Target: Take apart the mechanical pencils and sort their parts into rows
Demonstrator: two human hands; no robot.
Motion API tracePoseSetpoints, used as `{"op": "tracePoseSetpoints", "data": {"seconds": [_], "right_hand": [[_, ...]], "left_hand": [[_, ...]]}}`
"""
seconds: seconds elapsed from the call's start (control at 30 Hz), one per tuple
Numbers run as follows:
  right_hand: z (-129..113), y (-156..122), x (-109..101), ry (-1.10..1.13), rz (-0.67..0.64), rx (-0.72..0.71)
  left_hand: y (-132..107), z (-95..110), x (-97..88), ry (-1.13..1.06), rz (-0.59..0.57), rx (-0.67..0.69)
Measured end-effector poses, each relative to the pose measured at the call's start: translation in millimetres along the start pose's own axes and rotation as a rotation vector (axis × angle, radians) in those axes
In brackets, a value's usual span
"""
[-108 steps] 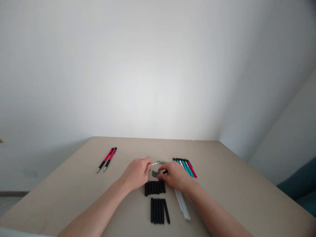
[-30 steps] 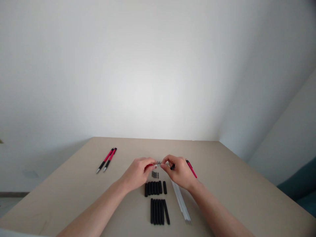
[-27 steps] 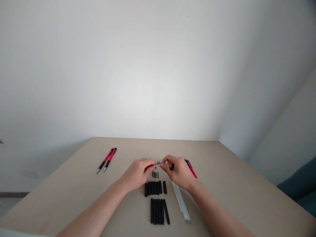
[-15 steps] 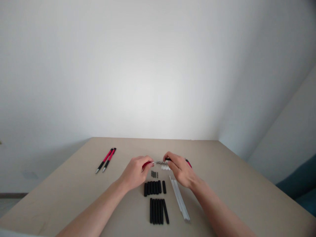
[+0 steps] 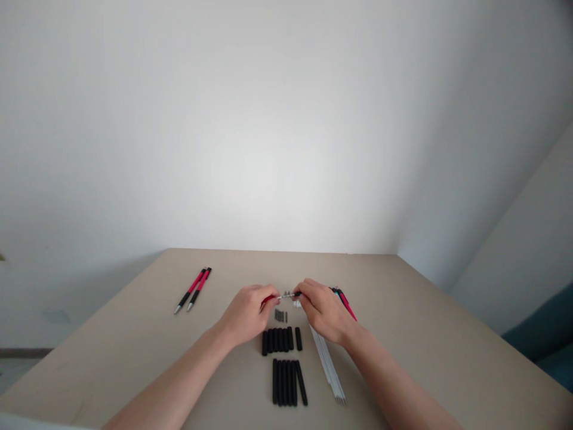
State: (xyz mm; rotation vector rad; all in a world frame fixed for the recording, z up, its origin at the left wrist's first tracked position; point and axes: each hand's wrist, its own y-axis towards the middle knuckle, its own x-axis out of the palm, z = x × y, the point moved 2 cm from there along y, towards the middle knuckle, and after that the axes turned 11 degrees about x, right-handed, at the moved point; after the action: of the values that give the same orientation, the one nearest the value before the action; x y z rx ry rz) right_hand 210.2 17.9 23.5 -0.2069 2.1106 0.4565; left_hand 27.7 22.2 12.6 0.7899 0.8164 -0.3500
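Note:
My left hand (image 5: pixel 244 312) is closed around a red pen barrel (image 5: pixel 267 298) whose thin white refill tip pokes out to the right. My right hand (image 5: pixel 326 310) pinches a small dark part at that tip, where the two hands meet above the table. Just below them lie several tiny grey springs (image 5: pixel 280 316). Nearer to me are a row of short black grips (image 5: pixel 280 340) and a row of longer black sleeves (image 5: pixel 287 382). White refills (image 5: pixel 330 369) lie beside my right wrist.
Two finished red-and-black pens (image 5: pixel 194 289) lie at the left of the beige table (image 5: pixel 134 334). Red and teal barrels (image 5: pixel 345 303) show behind my right hand. A white wall rises beyond the far edge; something dark blue sits at the lower right.
My right hand reached back to the small parts, then returned to the tip of the pen in my left hand. One short black grip left its row earlier.

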Motion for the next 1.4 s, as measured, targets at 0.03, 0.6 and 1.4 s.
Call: {"op": "tracePoseSetpoints", "data": {"seconds": [0.03,0.6,1.4], "right_hand": [[0.3,0.0,0.2,-0.001,-0.001,0.002],[-2.3,0.9,12.4,0.076,-0.014,-0.070],[2.0,0.3,8.2,0.042,0.075,-0.020]], "left_hand": [[0.0,0.2,-0.1,0.005,-0.005,0.001],[-0.2,-2.2,6.4,-0.067,-0.037,0.011],[-0.4,-1.3,6.6,-0.062,-0.036,-0.020]]}}
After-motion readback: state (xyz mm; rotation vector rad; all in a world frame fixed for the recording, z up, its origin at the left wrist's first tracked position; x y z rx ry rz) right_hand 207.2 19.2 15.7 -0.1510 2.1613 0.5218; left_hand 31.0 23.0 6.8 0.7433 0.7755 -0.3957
